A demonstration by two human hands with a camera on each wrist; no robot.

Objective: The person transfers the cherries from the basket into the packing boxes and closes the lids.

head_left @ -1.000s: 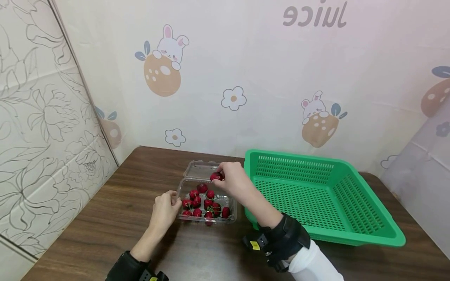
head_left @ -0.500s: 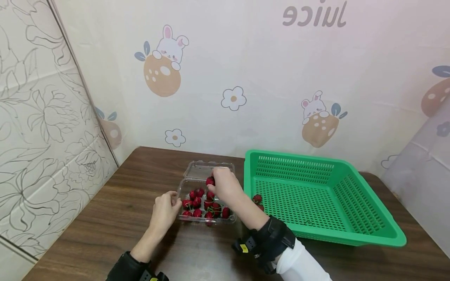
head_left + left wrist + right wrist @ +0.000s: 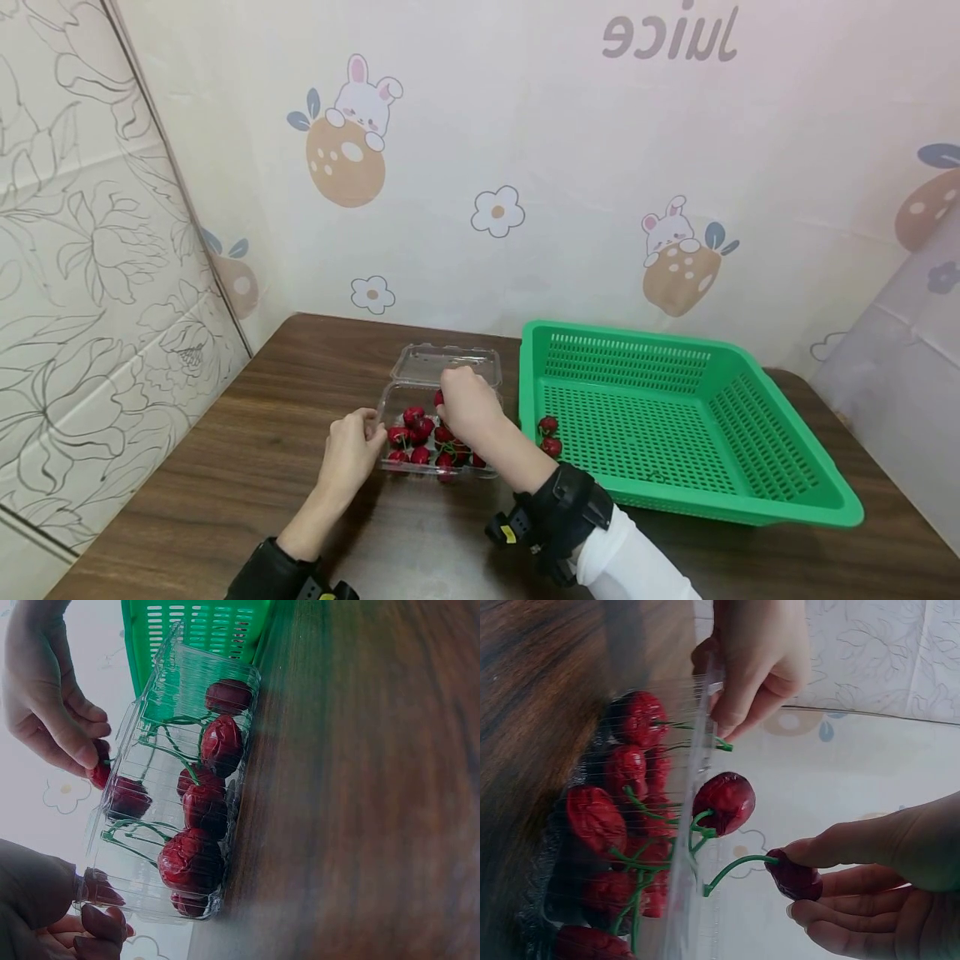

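Note:
A clear plastic clamshell box stands on the table with its lid folded back. Several dark red cherries with green stems lie inside. My left hand grips the box's left wall between thumb and fingers. Above the box, my right hand pinches a cherry between thumb and fingertips, its green stem pointing toward the box wall in the right wrist view. From the head view, that cherry is mostly hidden by the hand.
To the right of the box stands a green slotted basket, with two cherries near its left wall. The brown wooden table runs back to a wall cover printed with rabbits and flowers.
My right hand has moved left and a little lower over the box, still holding the cherry. Two cherries in the basket have come out from behind my forearm. The left hand stays put.

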